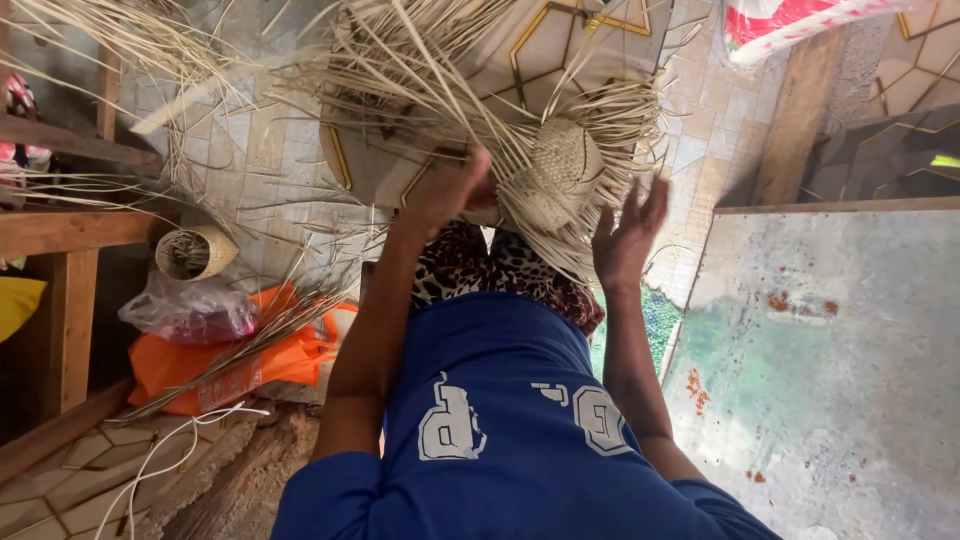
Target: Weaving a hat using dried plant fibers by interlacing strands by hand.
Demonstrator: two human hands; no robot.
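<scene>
The left hand (440, 195) grips the basket (560, 175) at its left edge, fingers curled around the strips; the right hand (628, 235) hovers just right of it, fingers spread wide, holding nothing. The small woven base looks finished, while long loose strips (430, 90) fan out past the fingertips, so the walls seem left to weave. Left of the left hand lie an orange bag (290, 355) and a small cone basket (195, 252); beyond, more straw (150, 40) crowds the tiled floor (240, 160)
</scene>
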